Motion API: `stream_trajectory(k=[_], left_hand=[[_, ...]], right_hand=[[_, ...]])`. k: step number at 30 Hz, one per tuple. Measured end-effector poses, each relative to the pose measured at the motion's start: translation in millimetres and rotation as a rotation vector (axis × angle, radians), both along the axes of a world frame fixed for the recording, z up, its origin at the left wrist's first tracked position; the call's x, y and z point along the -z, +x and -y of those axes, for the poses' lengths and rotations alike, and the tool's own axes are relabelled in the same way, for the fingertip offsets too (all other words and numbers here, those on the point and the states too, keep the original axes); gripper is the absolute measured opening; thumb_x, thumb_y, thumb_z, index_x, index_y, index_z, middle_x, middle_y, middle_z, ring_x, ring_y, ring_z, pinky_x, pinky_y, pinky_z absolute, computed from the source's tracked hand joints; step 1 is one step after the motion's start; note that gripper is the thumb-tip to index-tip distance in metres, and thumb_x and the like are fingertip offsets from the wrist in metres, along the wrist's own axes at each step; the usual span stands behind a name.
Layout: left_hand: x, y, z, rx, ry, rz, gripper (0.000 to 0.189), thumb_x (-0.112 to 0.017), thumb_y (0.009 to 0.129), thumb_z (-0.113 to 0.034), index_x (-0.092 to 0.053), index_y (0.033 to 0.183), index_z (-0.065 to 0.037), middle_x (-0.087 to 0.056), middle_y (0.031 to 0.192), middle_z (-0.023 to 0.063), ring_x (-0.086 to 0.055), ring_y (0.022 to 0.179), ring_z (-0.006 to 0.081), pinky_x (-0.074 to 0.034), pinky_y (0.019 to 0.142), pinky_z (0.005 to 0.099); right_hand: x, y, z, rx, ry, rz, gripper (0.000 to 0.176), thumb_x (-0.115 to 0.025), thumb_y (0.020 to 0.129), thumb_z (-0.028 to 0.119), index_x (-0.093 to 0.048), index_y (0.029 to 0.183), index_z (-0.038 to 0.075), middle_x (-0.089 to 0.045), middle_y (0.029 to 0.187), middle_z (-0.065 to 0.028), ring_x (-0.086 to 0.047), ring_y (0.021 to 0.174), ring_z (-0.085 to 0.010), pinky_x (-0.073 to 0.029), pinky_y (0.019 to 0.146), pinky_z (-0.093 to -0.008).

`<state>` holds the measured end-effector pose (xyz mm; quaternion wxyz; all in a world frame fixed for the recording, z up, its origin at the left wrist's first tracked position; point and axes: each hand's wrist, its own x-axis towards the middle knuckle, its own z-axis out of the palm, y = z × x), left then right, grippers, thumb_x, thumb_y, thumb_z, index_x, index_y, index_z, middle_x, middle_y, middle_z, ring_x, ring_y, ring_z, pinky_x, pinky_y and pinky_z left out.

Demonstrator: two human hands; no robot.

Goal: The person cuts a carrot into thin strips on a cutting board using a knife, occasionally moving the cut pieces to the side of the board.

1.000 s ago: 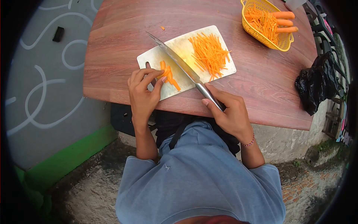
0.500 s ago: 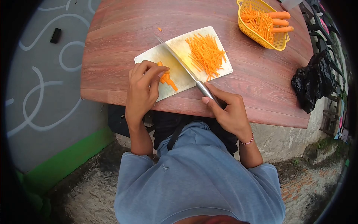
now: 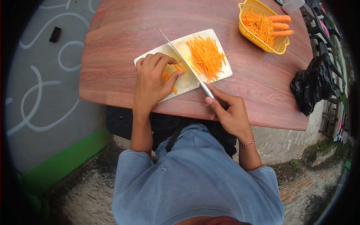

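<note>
My right hand [image 3: 227, 112] is wrapped around the metal handle of a kitchen knife [image 3: 183, 60]. Its long blade lies slantwise across the white cutting board [image 3: 183, 88], the tip reaching past the far edge. Left of the blade, my left hand [image 3: 153, 80] is curled over carrot slices [image 3: 180, 68], thumb and forefinger around one; the palm partly hides other pieces. A heap of carrot strips [image 3: 206, 58] rests on the board's right side, beyond the knife.
A yellow plastic basket [image 3: 258, 36] with carrot strips and whole carrots [image 3: 281, 26] stands on the wooden table [image 3: 123, 33] at the back right. A black plastic bag [image 3: 311, 86] hangs over the right edge. A translucent container [image 3: 292, 6] is at the far corner.
My left hand has shifted right, nearer the blade, and its thumb and forefinger have spread somewhat. A carrot slice now shows at their tips. The knife stays in my right hand, slightly turned.
</note>
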<state>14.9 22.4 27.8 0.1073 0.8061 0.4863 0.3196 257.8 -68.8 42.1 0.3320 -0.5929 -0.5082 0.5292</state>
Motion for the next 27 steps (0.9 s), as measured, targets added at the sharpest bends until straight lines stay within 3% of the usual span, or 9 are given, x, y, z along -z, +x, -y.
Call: stream_trajectory(k=[8, 13, 17, 27], left_hand=[[16, 5, 16, -0.073, 0.056, -0.044, 0.025, -0.088, 0.083, -0.021, -0.081, 0.105, -0.011, -0.077, 0.108, 0.0025, -0.066, 0.106, 0.0242, -0.040, 0.100, 0.0435], [19, 8, 16, -0.058, 0.086, -0.029, 0.022, -0.088, 0.083, -0.019, -0.083, 0.103, -0.012, -0.079, 0.111, 0.0007, -0.066, 0.107, 0.0231, -0.040, 0.101, 0.0431], [24, 9, 16, -0.064, 0.091, 0.008, 0.018, -0.086, 0.086, -0.024, -0.083, 0.100, -0.013, -0.078, 0.110, -0.0023, -0.065, 0.110, 0.0230, -0.037, 0.103, 0.0476], [26, 12, 16, -0.079, 0.110, 0.004, 0.017, -0.085, 0.085, -0.021, -0.083, 0.099, -0.013, -0.077, 0.109, -0.0027, -0.066, 0.109, 0.0227, -0.037, 0.103, 0.0489]], right_hand=[[1, -1, -3, -0.016, 0.027, 0.005, 0.044, -0.075, 0.101, 0.018, -0.068, 0.140, -0.003, -0.067, 0.071, -0.0102, -0.053, 0.061, -0.0080, -0.047, 0.059, -0.0303], [-8, -7, -3, -0.035, -0.031, -0.018, 0.042, -0.073, 0.103, 0.016, -0.069, 0.141, -0.002, -0.068, 0.069, -0.0083, -0.059, 0.057, -0.0080, -0.049, 0.056, -0.0297], [-8, -10, -3, -0.031, -0.024, -0.027, 0.042, -0.072, 0.103, 0.014, -0.068, 0.142, -0.002, -0.069, 0.071, -0.0082, -0.062, 0.056, -0.0084, -0.050, 0.055, -0.0295], [-11, -14, -3, -0.005, -0.061, -0.046, 0.043, -0.071, 0.104, 0.013, -0.067, 0.145, 0.002, -0.071, 0.077, -0.0064, -0.061, 0.057, -0.0074, -0.050, 0.056, -0.0277]])
